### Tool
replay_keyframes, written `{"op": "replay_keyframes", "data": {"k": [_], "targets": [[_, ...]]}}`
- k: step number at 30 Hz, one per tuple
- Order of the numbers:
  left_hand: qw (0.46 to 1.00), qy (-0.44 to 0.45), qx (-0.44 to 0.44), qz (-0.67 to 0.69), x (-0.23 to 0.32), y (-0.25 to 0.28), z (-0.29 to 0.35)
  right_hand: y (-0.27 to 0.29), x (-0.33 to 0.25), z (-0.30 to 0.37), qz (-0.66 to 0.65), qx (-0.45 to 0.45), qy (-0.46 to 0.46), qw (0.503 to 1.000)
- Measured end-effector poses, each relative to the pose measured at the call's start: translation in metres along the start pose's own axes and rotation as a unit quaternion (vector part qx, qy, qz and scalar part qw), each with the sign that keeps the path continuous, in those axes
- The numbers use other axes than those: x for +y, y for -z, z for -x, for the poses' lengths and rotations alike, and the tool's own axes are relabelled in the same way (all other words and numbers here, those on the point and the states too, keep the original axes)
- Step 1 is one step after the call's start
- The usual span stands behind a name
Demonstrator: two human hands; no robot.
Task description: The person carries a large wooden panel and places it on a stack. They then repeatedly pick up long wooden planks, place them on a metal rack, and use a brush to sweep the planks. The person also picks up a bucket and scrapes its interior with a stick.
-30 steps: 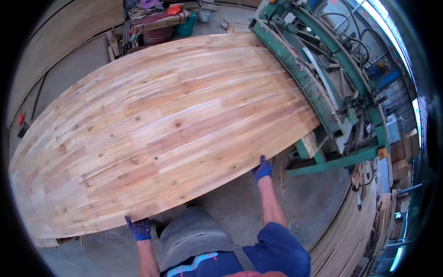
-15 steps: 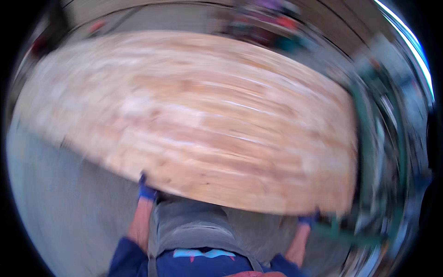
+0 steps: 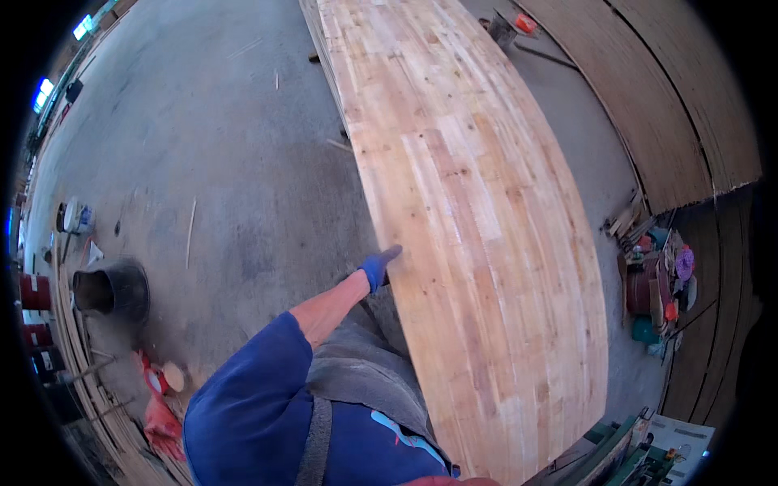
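Note:
A long panel of glued wooden strips [image 3: 478, 219] runs from the far edge of the head view down to the front right, beside my body. Its top is pale and knotty. My left hand [image 3: 378, 267], in a blue glove, is closed over the panel's near left edge, with a finger or thumb on top and the rest out of sight below it. At the far end, more layers show under the panel's left edge. My right hand is out of view.
On the left floor stands a black bucket [image 3: 113, 293], with a white pail [image 3: 78, 217] beyond and red gloves [image 3: 162, 425] nearer. Large brown boards [image 3: 640, 89] stand at the right, near a cluttered pile [image 3: 658, 287]. Green machinery [image 3: 624, 458] sits front right.
My view has swung round, so the panel runs away from me instead of across. The left hand stays at its edge; the right hand has gone out of view.

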State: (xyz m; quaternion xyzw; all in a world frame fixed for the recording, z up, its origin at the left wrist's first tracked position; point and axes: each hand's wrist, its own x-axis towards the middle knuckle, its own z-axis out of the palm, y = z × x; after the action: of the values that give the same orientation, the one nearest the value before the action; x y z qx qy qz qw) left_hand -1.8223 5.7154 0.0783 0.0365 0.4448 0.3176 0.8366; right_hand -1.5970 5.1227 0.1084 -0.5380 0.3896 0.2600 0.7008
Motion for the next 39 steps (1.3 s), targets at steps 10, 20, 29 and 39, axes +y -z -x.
{"op": "replay_keyframes", "data": {"k": [10,20,29,39], "targets": [[0.996,-0.069,-0.016,-0.057,0.174,0.039,-0.173,-0.128,0.134,-0.072,-0.067,0.037,0.037,0.996],[0.999,-0.006,-0.051,-0.01,0.2,0.095,-0.274,-0.231,0.208,-0.123,-0.175,0.116,0.014,0.978],[0.997,-0.039,-0.057,-0.027,0.233,0.19,-0.355,-0.326,0.263,-0.208,-0.176,0.028,-0.028,0.984],[0.963,0.232,0.116,-0.071,-0.01,0.131,-0.25,-0.347,0.304,-0.198,-0.129,0.044,-0.239,0.961]]}}
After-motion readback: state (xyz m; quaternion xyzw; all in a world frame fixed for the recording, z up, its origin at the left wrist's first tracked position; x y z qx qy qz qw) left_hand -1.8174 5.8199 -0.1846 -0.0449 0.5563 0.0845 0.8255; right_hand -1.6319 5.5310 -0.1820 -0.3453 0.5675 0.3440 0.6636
